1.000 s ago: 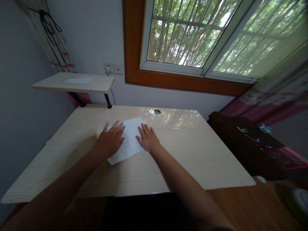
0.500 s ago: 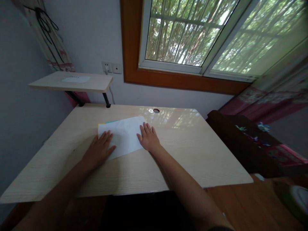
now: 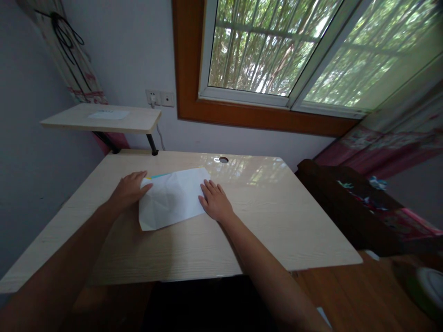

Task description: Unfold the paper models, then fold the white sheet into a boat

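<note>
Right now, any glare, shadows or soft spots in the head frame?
Head view: window bright against a dim room; glare patches on the desk around the round hole; soft shadow on the white sheet and on the desk below it; round object at lower right looks blurred.

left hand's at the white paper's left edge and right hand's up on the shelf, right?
Not the right hand: the head view shows it at the right edge of the white paper, not on the shelf. The left hand is as you say.
</note>
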Available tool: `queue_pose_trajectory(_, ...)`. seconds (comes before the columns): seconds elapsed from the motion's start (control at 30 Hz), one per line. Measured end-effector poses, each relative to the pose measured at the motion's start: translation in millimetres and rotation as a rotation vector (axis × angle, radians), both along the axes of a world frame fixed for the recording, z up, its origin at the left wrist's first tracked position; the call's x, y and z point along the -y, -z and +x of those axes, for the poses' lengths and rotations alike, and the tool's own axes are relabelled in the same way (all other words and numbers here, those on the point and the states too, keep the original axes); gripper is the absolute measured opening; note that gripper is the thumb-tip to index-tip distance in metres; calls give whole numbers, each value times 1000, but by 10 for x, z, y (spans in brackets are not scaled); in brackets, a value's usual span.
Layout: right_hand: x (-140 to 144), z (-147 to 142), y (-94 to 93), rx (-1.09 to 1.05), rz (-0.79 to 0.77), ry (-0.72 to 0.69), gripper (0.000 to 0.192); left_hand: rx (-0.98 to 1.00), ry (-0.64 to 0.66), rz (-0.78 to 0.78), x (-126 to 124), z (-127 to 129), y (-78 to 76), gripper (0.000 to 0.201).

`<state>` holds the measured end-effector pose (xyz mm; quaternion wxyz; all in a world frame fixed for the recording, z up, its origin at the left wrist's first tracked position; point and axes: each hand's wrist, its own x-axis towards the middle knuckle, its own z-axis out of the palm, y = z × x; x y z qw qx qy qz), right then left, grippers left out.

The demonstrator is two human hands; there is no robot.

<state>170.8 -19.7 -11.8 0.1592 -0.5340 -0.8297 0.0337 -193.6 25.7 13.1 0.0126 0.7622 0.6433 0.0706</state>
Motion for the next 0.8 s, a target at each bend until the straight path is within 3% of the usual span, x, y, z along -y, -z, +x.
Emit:
queue_pose_trajectory(0.13,-15,28,-26,-75,-6,-14,52,0,87,-24,-301,-3,-87,72)
queue_pose_trajectory(0.3,-32,61,-40,-130,20,-11,48,-19,41,-184,-486,7,-115,79)
queue_pose_trajectory(0.6,-14,65,-46,-102,64,-15,46,305,70,-235,-539,-97,-49,60)
queue_pose_trajectory(0.8,-5,61,-42,-73,76,7,46,348,27,-249,-515,-64,-32,52)
